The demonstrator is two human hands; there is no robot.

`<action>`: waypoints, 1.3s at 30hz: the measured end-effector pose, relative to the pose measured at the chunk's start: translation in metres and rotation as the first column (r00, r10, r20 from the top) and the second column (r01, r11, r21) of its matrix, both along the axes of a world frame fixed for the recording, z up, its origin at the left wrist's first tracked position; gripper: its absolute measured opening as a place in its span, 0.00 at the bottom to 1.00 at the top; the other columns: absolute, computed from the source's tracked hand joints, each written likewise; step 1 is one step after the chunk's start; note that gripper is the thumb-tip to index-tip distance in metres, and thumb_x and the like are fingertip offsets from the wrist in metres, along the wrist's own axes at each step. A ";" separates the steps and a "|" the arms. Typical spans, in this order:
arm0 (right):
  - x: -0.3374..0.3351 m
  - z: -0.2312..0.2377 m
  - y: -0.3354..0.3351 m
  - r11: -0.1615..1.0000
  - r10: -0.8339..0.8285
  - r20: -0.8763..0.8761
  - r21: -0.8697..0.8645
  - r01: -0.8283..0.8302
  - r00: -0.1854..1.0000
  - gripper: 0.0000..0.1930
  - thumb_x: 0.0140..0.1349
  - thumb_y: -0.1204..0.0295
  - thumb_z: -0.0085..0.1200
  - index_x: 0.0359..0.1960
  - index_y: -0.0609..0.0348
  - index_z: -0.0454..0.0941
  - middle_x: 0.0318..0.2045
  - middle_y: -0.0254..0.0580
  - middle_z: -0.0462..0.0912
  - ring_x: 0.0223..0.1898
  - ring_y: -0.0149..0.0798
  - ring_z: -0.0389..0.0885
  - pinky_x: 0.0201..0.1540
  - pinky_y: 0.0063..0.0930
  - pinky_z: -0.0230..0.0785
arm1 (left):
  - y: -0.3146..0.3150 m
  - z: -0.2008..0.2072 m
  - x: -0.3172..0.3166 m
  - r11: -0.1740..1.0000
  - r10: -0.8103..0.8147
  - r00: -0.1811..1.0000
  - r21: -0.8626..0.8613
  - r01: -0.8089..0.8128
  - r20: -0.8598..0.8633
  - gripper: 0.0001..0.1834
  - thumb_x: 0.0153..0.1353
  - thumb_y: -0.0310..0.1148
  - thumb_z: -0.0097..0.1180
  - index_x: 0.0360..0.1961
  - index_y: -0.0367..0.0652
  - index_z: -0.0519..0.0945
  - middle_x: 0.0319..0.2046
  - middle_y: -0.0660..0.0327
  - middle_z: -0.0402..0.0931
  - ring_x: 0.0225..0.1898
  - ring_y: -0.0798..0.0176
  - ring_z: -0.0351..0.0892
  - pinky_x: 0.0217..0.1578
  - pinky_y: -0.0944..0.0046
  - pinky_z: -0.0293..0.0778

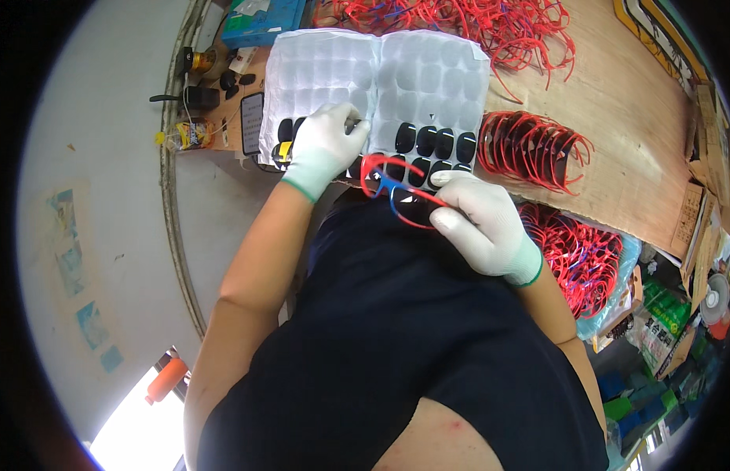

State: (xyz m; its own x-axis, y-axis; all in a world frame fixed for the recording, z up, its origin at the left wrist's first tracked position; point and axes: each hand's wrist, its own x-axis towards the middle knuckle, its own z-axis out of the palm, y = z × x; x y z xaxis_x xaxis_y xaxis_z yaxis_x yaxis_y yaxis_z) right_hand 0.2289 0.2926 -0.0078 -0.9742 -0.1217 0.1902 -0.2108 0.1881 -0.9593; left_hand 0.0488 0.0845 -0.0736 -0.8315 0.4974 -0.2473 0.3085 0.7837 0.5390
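Observation:
My right hand [490, 226], in a white glove with a green cuff, pinches a red and blue glasses frame [388, 185] by its red part between thumb and fingers. The frame hangs in front of the near edge of a white lens sheet [318, 71] with rounded pockets. Over the sheet's left half is my gloved left hand [327, 140], fingers curled together; a dark bit shows between thumb and fingers, and I cannot make out whether it is held. Dark lenses [425, 140] lie in the near rows, some hidden by my left hand and the frame.
A row of red glasses [530, 153] stands right of the sheet. Beyond it lies a tangled heap of red frames [459, 20]. A bin of red frames [581, 259] sits below the table edge. A blue box [263, 23] and a dark phone-like slab [253, 123] are at left.

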 end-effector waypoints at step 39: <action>-0.074 0.022 -0.211 0.842 -0.127 0.523 -0.392 0.370 0.843 0.13 0.75 0.74 0.44 0.50 0.70 0.79 0.34 0.41 0.86 0.39 0.30 0.83 0.49 0.24 0.75 | -0.158 0.061 -0.041 0.559 -0.635 0.016 0.474 -0.681 0.773 0.09 0.76 0.33 0.52 0.48 0.39 0.80 0.37 0.63 0.83 0.30 0.75 0.80 0.35 0.72 0.79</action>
